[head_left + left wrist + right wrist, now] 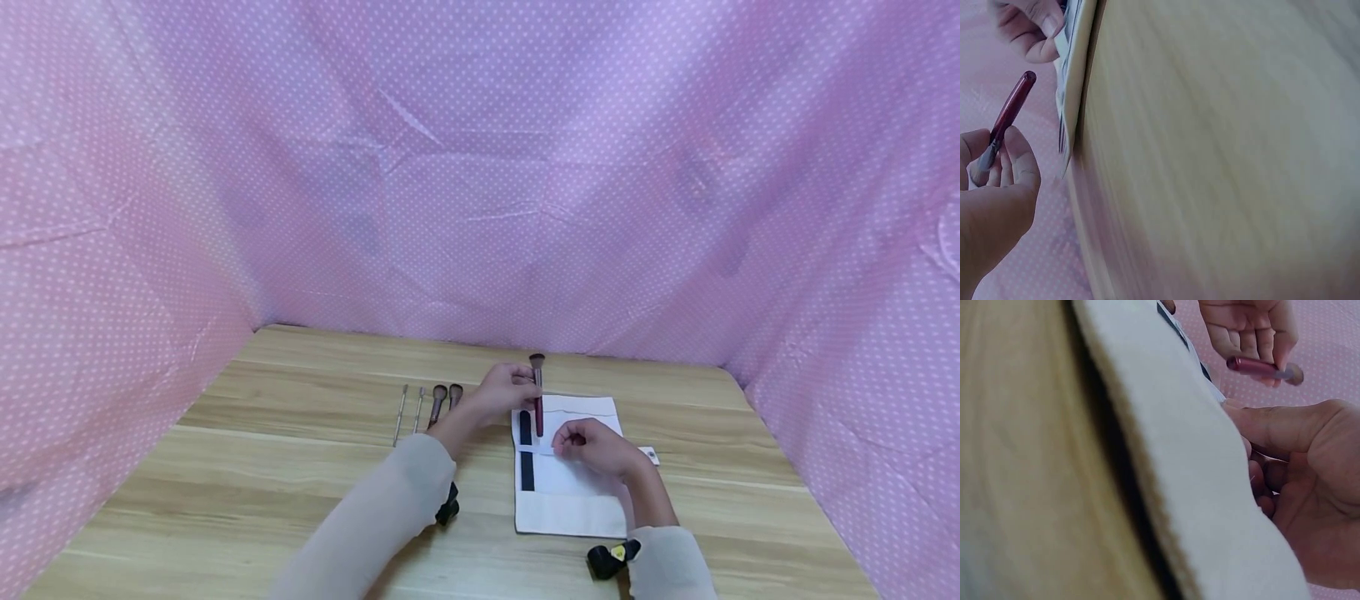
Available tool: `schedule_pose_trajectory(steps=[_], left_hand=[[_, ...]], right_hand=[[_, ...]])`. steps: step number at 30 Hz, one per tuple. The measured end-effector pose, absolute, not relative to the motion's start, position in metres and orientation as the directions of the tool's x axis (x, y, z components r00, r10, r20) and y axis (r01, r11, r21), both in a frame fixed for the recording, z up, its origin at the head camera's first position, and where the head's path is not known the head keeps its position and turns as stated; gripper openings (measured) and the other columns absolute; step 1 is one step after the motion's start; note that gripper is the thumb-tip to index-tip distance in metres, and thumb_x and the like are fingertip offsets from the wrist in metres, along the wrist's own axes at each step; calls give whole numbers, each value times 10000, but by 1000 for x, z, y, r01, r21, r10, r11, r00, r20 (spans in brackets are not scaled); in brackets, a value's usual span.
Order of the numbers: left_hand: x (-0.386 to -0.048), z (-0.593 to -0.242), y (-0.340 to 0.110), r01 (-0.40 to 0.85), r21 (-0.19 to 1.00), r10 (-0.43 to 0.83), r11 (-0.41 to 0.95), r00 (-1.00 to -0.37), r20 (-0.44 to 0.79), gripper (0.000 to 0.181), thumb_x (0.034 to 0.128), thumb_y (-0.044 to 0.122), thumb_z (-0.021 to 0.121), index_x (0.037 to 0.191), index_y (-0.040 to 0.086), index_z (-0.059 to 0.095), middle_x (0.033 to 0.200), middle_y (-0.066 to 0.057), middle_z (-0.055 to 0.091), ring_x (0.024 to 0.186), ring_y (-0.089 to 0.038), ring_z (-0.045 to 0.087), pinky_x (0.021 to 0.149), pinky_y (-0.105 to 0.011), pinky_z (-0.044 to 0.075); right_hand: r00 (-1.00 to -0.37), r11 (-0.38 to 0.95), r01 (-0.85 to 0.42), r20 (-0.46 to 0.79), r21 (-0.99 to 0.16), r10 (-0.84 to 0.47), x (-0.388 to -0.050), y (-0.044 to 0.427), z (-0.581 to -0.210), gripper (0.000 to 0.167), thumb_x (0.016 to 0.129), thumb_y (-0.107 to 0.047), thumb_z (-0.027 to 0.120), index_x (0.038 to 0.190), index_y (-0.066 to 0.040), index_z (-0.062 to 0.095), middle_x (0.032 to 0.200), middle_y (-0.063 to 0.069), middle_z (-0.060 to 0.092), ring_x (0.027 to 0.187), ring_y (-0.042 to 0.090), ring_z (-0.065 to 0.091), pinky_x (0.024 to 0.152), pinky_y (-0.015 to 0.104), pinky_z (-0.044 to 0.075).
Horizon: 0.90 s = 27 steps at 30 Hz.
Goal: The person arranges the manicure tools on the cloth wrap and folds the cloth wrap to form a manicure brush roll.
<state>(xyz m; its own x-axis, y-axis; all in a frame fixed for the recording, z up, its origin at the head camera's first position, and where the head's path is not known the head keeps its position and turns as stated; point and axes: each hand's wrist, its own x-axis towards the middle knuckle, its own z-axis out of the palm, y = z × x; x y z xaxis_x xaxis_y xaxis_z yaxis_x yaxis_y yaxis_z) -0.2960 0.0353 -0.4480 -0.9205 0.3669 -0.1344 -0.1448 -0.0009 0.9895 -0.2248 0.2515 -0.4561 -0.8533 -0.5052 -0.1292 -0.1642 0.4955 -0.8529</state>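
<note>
My left hand (510,389) pinches a makeup brush (538,408) with a dark red handle. The brush stands nearly upright over the pouch, bristles up and handle end down. A white cloth brush pouch (572,510) lies unfolded on the table, with a black strip (527,475) along its left part. Across the pouch runs a white band (534,450), and my right hand (596,446) pinches it between thumb and fingers. The left wrist view shows the red handle (1013,106) apart from the pouch. Part of the pouch is hidden under my right hand.
Left of the pouch lie two more makeup brushes (438,393) (455,393), partly behind my left arm, and two thin metal sticks (401,415) (417,410). A small white tab (650,455) sticks out at the pouch's right. Pink dotted cloth (480,208) encloses the wooden table (247,467).
</note>
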Motion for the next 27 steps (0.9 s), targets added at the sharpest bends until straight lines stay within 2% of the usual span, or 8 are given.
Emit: schedule_pose_trajectory(steps=[3,7,10,15,20,27], left_hand=[[-296,-450,41,-181,983,368,-11,-915,-164,464,912,-65,691,1333,-62,496,1037,-172,676,783,-208,686,761,-318,611],[-293,-451,43,-199,980,385,15,-903,-189,675,906,-74,700,1484,-5,359,1056,-192,654,775,-246,692,762,-360,616],[-293,-453,44,-200,979,406,36,-892,-198,751,902,-91,697,1535,36,313,1050,-198,646,756,-262,690,752,-383,619],[-295,-457,45,-195,979,445,51,-873,-197,729,895,-122,680,1520,81,363,1024,-200,655,714,-256,678,703,-370,620],[-297,-458,45,-186,981,477,63,-857,-193,761,890,-143,662,1543,79,340,1016,-206,642,728,-250,679,693,-366,620],[-299,-458,45,-192,978,501,76,-841,-204,676,867,-174,661,1442,82,414,996,-205,625,721,-252,673,696,-363,620]], right_hand=[[-853,494,-166,-127,-853,-507,-225,251,-455,144,965,69,557,987,9,687,925,71,641,865,171,544,776,251,451],[-852,482,-157,-129,-862,-507,-225,251,-456,139,962,70,562,984,9,685,923,71,640,872,187,541,777,253,454],[-853,475,-146,-133,-868,-504,-225,251,-457,130,966,65,565,989,16,683,928,75,642,872,190,541,773,251,455],[-855,474,-145,-132,-869,-502,-224,250,-455,118,967,62,576,992,19,683,931,75,645,868,178,546,774,251,463],[-851,480,-153,-131,-864,-508,-224,251,-455,111,967,52,581,992,16,684,932,69,647,865,162,554,781,246,465],[-848,466,-157,-123,-871,-515,-224,250,-455,95,971,36,595,1006,25,682,941,81,648,870,179,543,772,240,458]])
